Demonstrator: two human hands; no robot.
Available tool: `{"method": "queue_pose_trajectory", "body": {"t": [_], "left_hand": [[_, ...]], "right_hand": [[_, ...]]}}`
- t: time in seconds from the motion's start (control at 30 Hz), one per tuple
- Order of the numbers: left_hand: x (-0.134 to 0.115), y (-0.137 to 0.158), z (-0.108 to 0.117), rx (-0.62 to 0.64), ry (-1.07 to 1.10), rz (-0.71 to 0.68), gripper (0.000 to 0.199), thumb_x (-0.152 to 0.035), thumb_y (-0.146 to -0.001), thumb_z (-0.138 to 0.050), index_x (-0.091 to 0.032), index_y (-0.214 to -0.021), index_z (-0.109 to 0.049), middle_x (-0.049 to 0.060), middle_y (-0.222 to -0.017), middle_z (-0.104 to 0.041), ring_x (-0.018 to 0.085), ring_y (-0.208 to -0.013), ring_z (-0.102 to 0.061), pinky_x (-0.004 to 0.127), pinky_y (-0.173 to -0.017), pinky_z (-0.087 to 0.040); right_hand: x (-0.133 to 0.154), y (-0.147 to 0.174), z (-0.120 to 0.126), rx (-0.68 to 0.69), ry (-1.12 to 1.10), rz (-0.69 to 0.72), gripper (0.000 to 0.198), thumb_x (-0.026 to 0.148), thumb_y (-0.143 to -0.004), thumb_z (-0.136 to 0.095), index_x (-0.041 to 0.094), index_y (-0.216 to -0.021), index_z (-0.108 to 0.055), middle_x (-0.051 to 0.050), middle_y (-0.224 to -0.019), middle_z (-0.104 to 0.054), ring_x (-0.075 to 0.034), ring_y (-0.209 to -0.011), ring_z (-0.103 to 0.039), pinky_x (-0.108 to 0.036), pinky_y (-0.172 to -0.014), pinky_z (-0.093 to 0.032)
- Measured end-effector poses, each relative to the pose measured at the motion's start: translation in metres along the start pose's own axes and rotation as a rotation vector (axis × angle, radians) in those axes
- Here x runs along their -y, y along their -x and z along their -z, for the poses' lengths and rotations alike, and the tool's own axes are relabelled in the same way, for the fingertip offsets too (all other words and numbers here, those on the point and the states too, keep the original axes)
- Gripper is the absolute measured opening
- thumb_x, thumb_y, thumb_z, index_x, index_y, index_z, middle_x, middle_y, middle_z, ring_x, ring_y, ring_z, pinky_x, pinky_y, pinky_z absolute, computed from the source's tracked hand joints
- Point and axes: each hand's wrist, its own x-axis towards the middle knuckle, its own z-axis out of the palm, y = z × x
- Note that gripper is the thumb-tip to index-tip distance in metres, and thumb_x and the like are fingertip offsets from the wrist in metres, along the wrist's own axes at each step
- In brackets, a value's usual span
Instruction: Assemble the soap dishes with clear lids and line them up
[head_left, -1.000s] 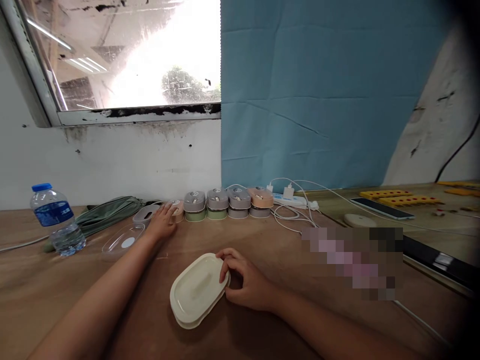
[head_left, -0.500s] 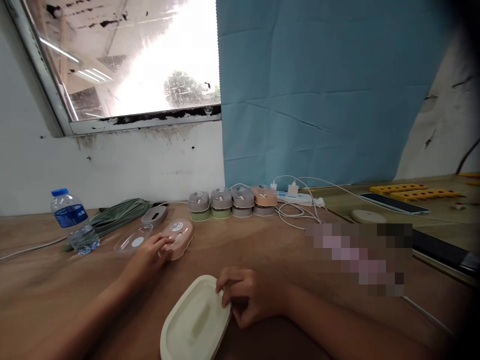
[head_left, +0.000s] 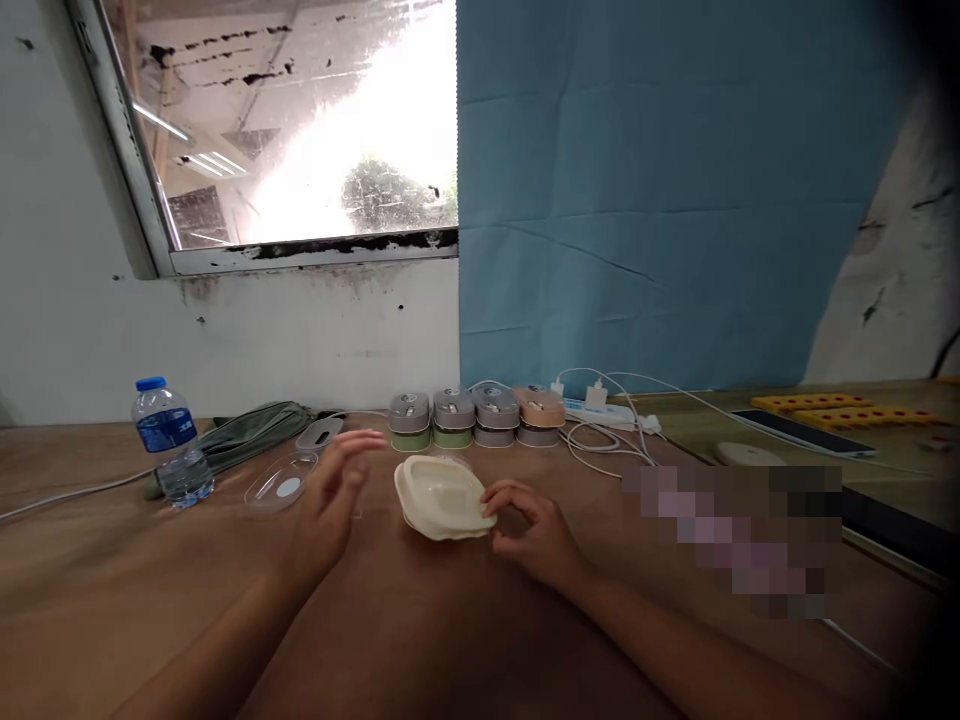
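My right hand (head_left: 534, 530) pinches the right edge of a shallow cream plastic tray (head_left: 442, 500) with rounded corners. The tray is tilted, its hollow side facing me. To its left, my left hand (head_left: 334, 500) is raised with fingers apart, touching nothing. A clear plastic cover (head_left: 262, 488) with a round white sticker lies left of that hand, and a grey oval lid (head_left: 319, 434) with a slot sits just behind it. The pink lidded box seen earlier is hidden; only a bit of something clear shows behind the tray.
At the back stand several small stacked boxes (head_left: 452, 425) in grey, green and pink. A water bottle (head_left: 172, 450) and a folded green cloth (head_left: 255, 430) are at the left. A white power strip (head_left: 607, 412) with cables and a phone (head_left: 802, 433) lie to the right.
My right hand has carried the cream tray forward, away from me, to where the pink box was. My left hand has come off the pink box and lifted, fingers spread. The view has shifted slightly.
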Motion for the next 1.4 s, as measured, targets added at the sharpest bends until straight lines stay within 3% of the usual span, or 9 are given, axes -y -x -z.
{"method": "queue_pose_trajectory", "body": {"t": [0.1,0.17,0.47,0.6,0.8,0.9,1.07,1.23,1.4], "left_hand": [[-0.026,0.001,0.012,0.402,-0.244,-0.415,0.033,-0.015,-0.081,-0.042,-0.024,-0.110,-0.054,0.003,-0.122,-0.050,0.021,-0.120,-0.036,0.042,-0.103,-0.027],[-0.035,0.004,0.014,0.474,-0.393,-0.514,0.039,-0.012,-0.080,-0.041,-0.023,-0.117,-0.048,0.004,-0.127,-0.046,0.021,-0.123,-0.033,0.042,-0.104,-0.027],[-0.037,0.005,0.018,0.466,-0.501,-0.591,0.035,-0.019,-0.087,-0.037,-0.024,-0.121,-0.043,0.003,-0.131,-0.043,0.019,-0.124,-0.033,0.040,-0.103,-0.030],[-0.046,0.006,0.023,0.622,-0.399,-0.580,0.032,-0.022,-0.087,-0.038,-0.024,-0.118,-0.046,0.002,-0.116,-0.056,0.017,-0.113,-0.046,0.038,-0.102,-0.031],[-0.051,0.012,0.027,0.883,-0.258,-0.412,0.021,-0.030,-0.079,-0.052,-0.024,-0.096,-0.061,0.002,-0.086,-0.064,0.017,-0.084,-0.057,0.032,-0.084,-0.042],[-0.046,0.016,0.027,0.822,-0.264,-0.341,0.014,-0.028,-0.079,-0.051,-0.024,-0.085,-0.063,0.002,-0.081,-0.063,0.016,-0.079,-0.055,0.029,-0.075,-0.043],[-0.018,0.008,0.030,0.597,-0.369,-0.176,0.018,-0.032,-0.079,-0.049,-0.022,-0.077,-0.064,0.003,-0.080,-0.060,0.015,-0.074,-0.055,0.026,-0.067,-0.042],[0.050,-0.021,0.014,0.337,-0.408,0.078,0.027,-0.040,-0.075,-0.050,-0.017,-0.065,-0.061,0.002,-0.069,-0.059,0.013,-0.062,-0.054,0.022,-0.058,-0.041],[0.116,-0.045,-0.023,0.349,-0.577,0.227,0.025,-0.035,-0.076,-0.047,-0.016,-0.072,-0.063,0.005,-0.077,-0.063,0.015,-0.070,-0.057,0.024,-0.066,-0.041]], "right_hand": [[-0.005,-0.002,-0.001,-0.028,-0.003,-0.103,0.019,0.004,-0.054,-0.055,0.018,-0.066,-0.056,-0.002,-0.079,-0.059,-0.017,-0.076,-0.057,-0.028,-0.072,-0.044],[-0.006,-0.003,-0.001,-0.022,-0.003,-0.126,0.018,0.005,-0.053,-0.054,0.018,-0.066,-0.055,-0.002,-0.079,-0.059,-0.017,-0.077,-0.057,-0.028,-0.072,-0.043],[0.004,0.000,-0.003,0.112,-0.017,-0.056,0.023,0.001,-0.052,-0.053,0.018,-0.067,-0.053,-0.001,-0.077,-0.059,-0.016,-0.076,-0.056,-0.027,-0.070,-0.043],[0.003,0.001,-0.003,0.169,-0.052,-0.009,0.024,-0.001,-0.053,-0.056,0.018,-0.068,-0.055,-0.001,-0.078,-0.059,-0.016,-0.076,-0.056,-0.027,-0.071,-0.044],[0.004,0.001,-0.006,0.186,-0.075,0.065,0.025,-0.002,-0.054,-0.059,0.018,-0.069,-0.059,-0.002,-0.079,-0.060,-0.017,-0.081,-0.056,-0.029,-0.074,-0.045],[0.005,0.001,-0.004,0.121,-0.055,0.085,0.023,0.000,-0.058,-0.057,0.019,-0.072,-0.060,-0.003,-0.084,-0.062,-0.017,-0.086,-0.057,-0.030,-0.077,-0.046],[0.009,0.003,0.000,0.012,0.056,0.024,0.049,0.001,-0.064,-0.046,0.023,-0.106,-0.055,-0.003,-0.108,-0.059,-0.018,-0.101,-0.053,-0.034,-0.090,-0.041],[0.014,0.005,-0.004,0.113,0.023,0.072,0.046,0.000,-0.062,-0.043,0.023,-0.100,-0.058,-0.003,-0.097,-0.062,-0.017,-0.094,-0.056,-0.031,-0.084,-0.045],[0.018,0.006,-0.007,0.170,-0.005,0.068,0.049,-0.001,-0.063,-0.042,0.022,-0.104,-0.055,-0.002,-0.085,-0.063,-0.015,-0.082,-0.059,-0.028,-0.076,-0.046]]}}
